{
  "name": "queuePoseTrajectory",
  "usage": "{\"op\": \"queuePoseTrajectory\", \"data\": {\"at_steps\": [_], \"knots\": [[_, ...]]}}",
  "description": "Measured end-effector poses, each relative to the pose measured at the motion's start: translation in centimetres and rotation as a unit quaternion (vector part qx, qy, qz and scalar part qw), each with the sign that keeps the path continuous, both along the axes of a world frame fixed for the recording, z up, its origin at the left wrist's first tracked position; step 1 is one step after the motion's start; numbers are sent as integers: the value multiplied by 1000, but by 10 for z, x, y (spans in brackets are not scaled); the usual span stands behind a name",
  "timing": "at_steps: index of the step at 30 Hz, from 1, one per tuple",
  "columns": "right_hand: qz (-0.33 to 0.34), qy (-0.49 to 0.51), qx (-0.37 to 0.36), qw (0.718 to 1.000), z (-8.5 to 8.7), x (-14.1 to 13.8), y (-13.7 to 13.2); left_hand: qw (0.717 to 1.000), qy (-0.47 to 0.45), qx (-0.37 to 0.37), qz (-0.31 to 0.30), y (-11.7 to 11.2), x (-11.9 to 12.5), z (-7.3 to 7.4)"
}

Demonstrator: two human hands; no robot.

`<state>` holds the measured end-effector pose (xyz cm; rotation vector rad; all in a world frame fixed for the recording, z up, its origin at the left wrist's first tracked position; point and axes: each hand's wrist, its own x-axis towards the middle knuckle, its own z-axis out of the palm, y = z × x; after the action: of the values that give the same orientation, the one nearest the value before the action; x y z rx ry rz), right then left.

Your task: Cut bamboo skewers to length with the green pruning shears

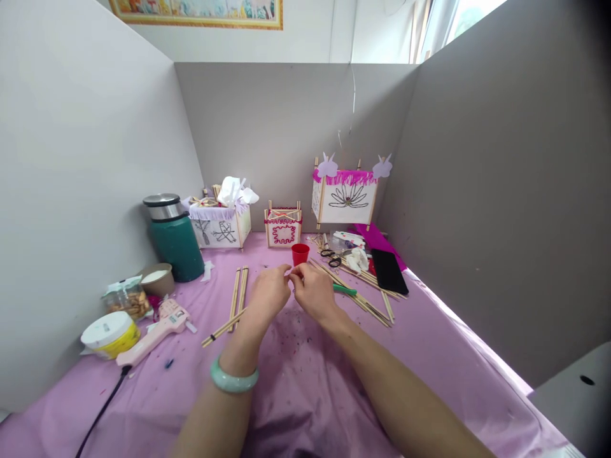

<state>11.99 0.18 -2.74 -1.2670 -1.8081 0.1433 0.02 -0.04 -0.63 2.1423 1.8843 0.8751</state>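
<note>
My left hand [271,287] and my right hand [312,287] meet over the middle of the cloth, fingertips pinched close together. Whatever is between them is too small to make out. Just beyond the fingers stands a red cup [300,253]. Bundled bamboo sticks [234,294] lie left of my left hand, and another stick bundle [220,329] runs partly behind that wrist. Beside my right hand, a green-handled tool [344,289] lies across more bamboo sticks [367,306], its near end hidden by the hand.
At the left are a green flask [176,245], a pink glue gun [155,334], a jar [126,299] and a yellow tub [112,334]. Stick-framed lanterns [284,230] stand at the back. Scissors [335,257] and a black phone [389,270] lie right. Grey panels [296,127] enclose the table.
</note>
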Motion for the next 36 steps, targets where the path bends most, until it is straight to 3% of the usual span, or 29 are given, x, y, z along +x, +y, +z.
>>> {"op": "queuePoseTrajectory", "data": {"at_steps": [2, 4, 6, 8, 10, 14, 16, 18, 22, 27, 36], "knots": [[11, 63, 33, 997, 1, 2, 1, 994, -110, 8, -7, 3, -4, 1], [4, 142, 50, 989, 3, 7, 4, 961, -272, -20, -37, 5, -9, 3], [27, 202, 31, 978, 6, 10, 6, 894, -434, -59, -91, 4, -13, 7], [114, 215, -33, 969, 7, 10, 6, 820, -548, -71, -150, 0, -14, 13], [224, 194, -104, 949, 4, 4, 2, 769, -607, -59, -191, -5, -12, 20], [350, 170, -154, 908, -3, -11, -11, 723, -653, -27, -227, -12, -8, 35], [363, 146, -150, 908, -6, -16, -15, 711, -661, -5, -240, -11, -6, 42], [331, 119, -119, 928, -9, -16, -13, 702, -663, 14, -261, -9, -5, 45], [250, 41, -35, 967, -19, -12, 0, 700, -658, 51, -272, 0, 0, 37], [230, -33, -35, 972, -34, -16, 8, 710, -658, 53, -245, 9, 2, 18], [149, -23, -27, 988, -43, -16, 7, 716, -663, 39, -218, 14, -3, 12]]}}
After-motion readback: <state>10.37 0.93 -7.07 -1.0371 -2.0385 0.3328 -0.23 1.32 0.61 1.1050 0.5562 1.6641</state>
